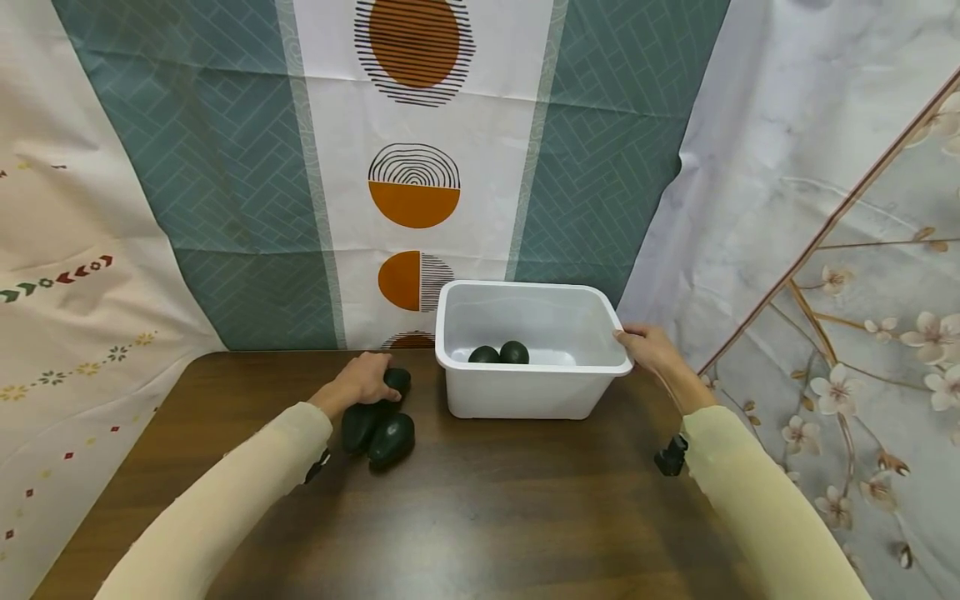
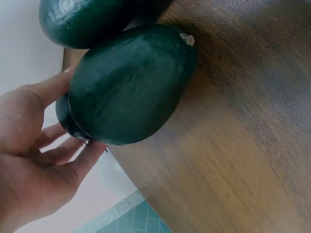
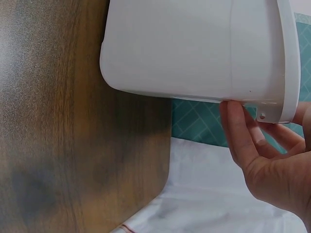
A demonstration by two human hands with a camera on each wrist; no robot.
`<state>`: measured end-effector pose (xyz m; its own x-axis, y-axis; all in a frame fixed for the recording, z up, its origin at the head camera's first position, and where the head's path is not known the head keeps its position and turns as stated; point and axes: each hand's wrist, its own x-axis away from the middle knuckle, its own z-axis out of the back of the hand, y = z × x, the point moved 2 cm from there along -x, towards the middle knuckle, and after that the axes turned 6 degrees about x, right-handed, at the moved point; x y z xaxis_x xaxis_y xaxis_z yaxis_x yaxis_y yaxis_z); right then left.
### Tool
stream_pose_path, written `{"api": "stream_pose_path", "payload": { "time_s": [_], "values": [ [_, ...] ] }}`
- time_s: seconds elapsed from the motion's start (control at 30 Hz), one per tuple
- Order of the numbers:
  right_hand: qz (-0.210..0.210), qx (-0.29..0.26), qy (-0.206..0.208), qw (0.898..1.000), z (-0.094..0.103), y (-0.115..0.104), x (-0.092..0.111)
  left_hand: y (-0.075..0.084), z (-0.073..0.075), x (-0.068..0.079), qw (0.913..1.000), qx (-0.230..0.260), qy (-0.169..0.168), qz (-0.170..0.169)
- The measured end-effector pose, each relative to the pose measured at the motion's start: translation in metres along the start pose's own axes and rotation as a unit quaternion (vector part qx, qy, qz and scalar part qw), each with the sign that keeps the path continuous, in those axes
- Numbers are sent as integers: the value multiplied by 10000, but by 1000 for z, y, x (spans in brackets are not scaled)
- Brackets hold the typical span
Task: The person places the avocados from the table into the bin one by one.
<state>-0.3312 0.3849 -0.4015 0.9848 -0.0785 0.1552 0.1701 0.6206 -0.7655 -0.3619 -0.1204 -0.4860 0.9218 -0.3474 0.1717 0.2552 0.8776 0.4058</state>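
Observation:
My left hand point(image 1: 363, 381) grips a dark green avocado point(image 1: 397, 382) at the far side of a small cluster on the table. Beside it lie two more avocados, a nearer one point(image 1: 392, 442) and another point(image 1: 360, 425) partly under the hand. In the left wrist view the gripped avocado point(image 2: 68, 116) shows between thumb and fingers, mostly hidden behind a larger-looking one point(image 2: 131, 87). To the right stands a white plastic bin point(image 1: 517, 392) with two avocados point(image 1: 514, 352) visible inside. My right hand point(image 1: 651, 348) holds the bin's right end by its rim point(image 3: 290, 63).
The brown wooden table point(image 1: 480, 517) ends just behind the bin. A patterned cloth point(image 1: 420, 125) hangs along the back, with a flowered cloth point(image 1: 862, 375) at the right and a pale one point(image 1: 90, 350) at the left.

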Motion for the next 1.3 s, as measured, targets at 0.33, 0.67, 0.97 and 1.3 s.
{"api": "stream_pose_path", "payload": {
  "time_s": [0.33, 0.67, 0.97, 1.3],
  "values": [
    [-67, 114, 0, 9999, 0, 0, -1, 0, 1, 0, 10000, 20, 0, -11],
    [-101, 19, -64, 9999, -1, 1, -2, -3, -1, 0, 9998, -77, 18, -172],
    [-61, 35, -51, 10000, -1, 0, -1, 4, 3, -3, 9985, -137, 31, -524],
    [-113, 139, -47, 9998, 1, 2, -1, 22, 18, 0, 9950, 222, 125, -962]
  ]
}}
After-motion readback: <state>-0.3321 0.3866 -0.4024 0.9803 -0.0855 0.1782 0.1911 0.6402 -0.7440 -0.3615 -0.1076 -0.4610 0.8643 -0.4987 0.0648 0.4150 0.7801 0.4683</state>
